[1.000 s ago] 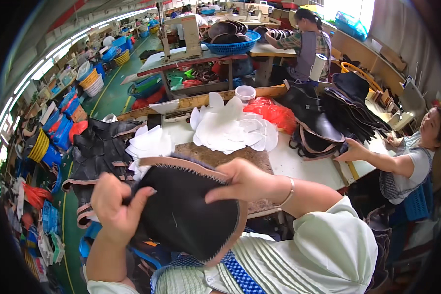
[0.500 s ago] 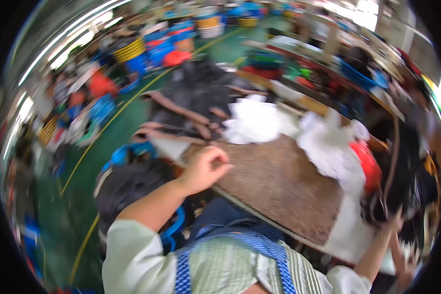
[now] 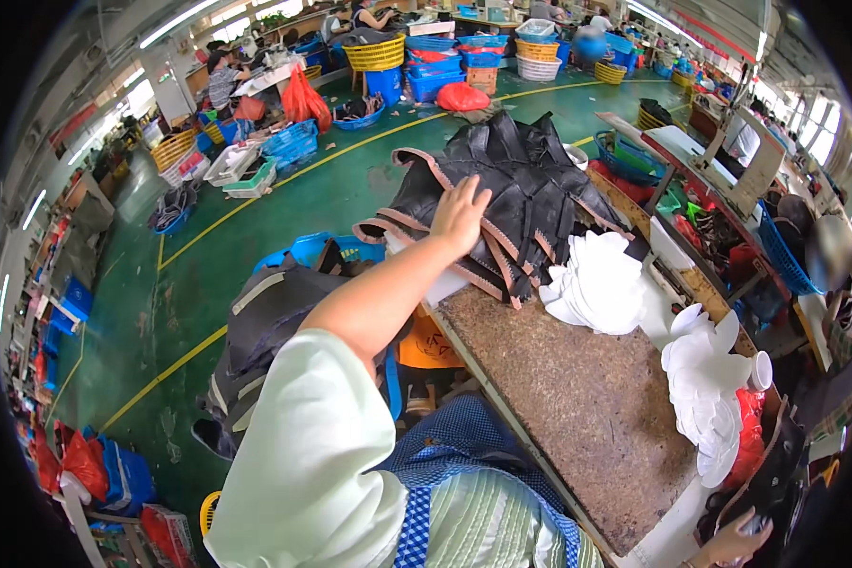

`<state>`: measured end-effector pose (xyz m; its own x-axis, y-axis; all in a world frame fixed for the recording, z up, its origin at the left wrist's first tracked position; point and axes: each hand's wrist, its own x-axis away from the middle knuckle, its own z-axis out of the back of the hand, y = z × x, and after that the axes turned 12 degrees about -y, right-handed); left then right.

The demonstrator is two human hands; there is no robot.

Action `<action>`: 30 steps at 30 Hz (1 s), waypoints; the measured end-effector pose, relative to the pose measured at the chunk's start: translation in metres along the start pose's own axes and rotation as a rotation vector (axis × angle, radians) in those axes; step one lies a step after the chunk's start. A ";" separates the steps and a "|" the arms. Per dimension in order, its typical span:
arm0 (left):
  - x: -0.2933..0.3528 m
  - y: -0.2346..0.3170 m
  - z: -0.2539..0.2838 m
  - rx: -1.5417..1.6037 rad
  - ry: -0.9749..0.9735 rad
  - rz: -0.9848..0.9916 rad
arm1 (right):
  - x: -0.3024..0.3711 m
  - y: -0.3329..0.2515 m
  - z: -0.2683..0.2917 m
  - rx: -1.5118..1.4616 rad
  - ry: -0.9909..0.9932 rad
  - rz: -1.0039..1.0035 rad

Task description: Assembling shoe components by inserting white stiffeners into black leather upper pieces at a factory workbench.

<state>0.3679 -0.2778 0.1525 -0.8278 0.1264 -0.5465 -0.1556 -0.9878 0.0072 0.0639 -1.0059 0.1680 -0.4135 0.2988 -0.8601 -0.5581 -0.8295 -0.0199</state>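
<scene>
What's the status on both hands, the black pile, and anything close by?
Left hand open over pink-edged black pile, contact unclear. Right hand at lower right by other black pieces, grip unclear. White pieces close beside the pile.

Piled black leather-like pieces with pinkish edges [image 3: 525, 175] showed a soft sheen on folds. Flat white rounded pieces [image 3: 596, 284] looked matt, smooth. Brown mottled board [image 3: 568, 407] appeared rough, worn. Crumpled red plastic bag [image 3: 748, 435] was glossy. Green floor [image 3: 194, 308] looked smooth, faintly shiny, scuffed.

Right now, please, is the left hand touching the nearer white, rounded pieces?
Apart: the head view shows pink-edged black pieces between left hand and white pieces.
</scene>
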 end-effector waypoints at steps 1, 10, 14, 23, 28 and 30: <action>-0.009 -0.009 -0.022 -0.008 0.174 -0.058 | 0.002 -0.019 0.010 -0.082 -0.091 0.005; -0.051 0.008 0.018 0.171 0.218 0.514 | 0.019 -0.143 0.037 -0.642 -0.443 0.133; -0.023 -0.025 -0.051 0.544 -0.046 0.985 | 0.037 -0.209 0.037 -0.911 -0.639 -0.046; -0.007 0.079 0.057 1.519 -0.084 0.422 | 0.059 -0.288 0.073 -1.355 -0.913 0.118; 0.115 0.179 0.041 1.413 -0.203 0.118 | 0.054 -0.316 0.061 -2.046 -1.878 -0.916; 0.151 0.205 0.041 1.651 -0.442 0.331 | 0.071 -0.318 0.069 -1.974 -1.902 -0.750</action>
<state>0.1892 -0.4575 0.1057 -0.9642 0.2468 -0.0969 -0.0705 0.1135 0.9910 0.1625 -0.6884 0.1488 -0.8588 -0.4309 0.2770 -0.4645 0.4270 -0.7758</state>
